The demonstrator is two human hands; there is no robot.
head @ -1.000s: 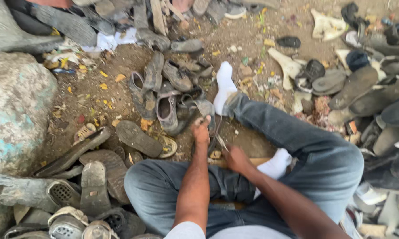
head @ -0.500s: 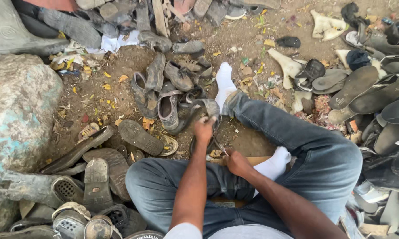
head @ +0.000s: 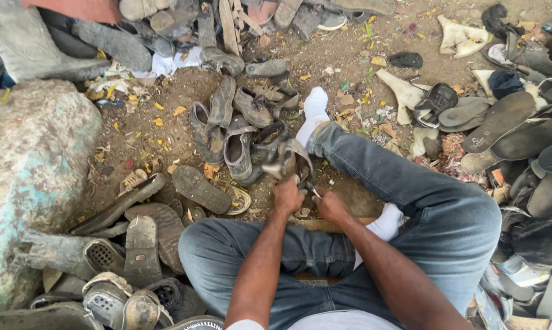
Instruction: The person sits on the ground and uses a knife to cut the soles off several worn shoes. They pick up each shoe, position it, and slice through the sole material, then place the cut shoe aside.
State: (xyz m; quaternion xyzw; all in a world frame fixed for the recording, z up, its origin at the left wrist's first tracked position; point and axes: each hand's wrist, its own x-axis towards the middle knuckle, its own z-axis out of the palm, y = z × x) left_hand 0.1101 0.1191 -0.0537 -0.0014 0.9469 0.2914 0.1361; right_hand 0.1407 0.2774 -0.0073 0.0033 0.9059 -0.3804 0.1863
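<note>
Here, head view, looking straight down at a person seated on bare dirt ground (head: 166, 104), jeans-clad legs spread, white socks on both feet.

Left hand (head: 287, 197): grip closed around the lower end of a worn grey shoe piece (head: 291, 160), which stands up from the fist and points toward 12 o'clock. The piece is curled and ragged; it sits just beside the shin of the outstretched leg, between the knees.

Right hand (head: 332, 206): at 3 o'clock of the left hand, nearly touching it. Fingers curled shut around a small metal tool (head: 313, 191), whose tip shows between the two hands, aimed at the base of the shoe piece. Whether the tip touches the piece, cannot tell.

A pale wooden board (head: 325, 225) lies on the ground beneath the hands, partly hidden by the forearms.

Surroundings: a cluster of old dark shoes (head: 239, 128) at 11 o'clock of the hands, close by. Loose soles (head: 142, 241) lie at 8 o'clock, near the left thigh. A large grey rock (head: 31, 177) with blue-green stains fills the 9 o'clock edge. A heap of flat sandals and soles (head: 514, 122) lies at 2 o'clock, well apart from the hands. Yellow leaf scraps dot the dirt.
</note>
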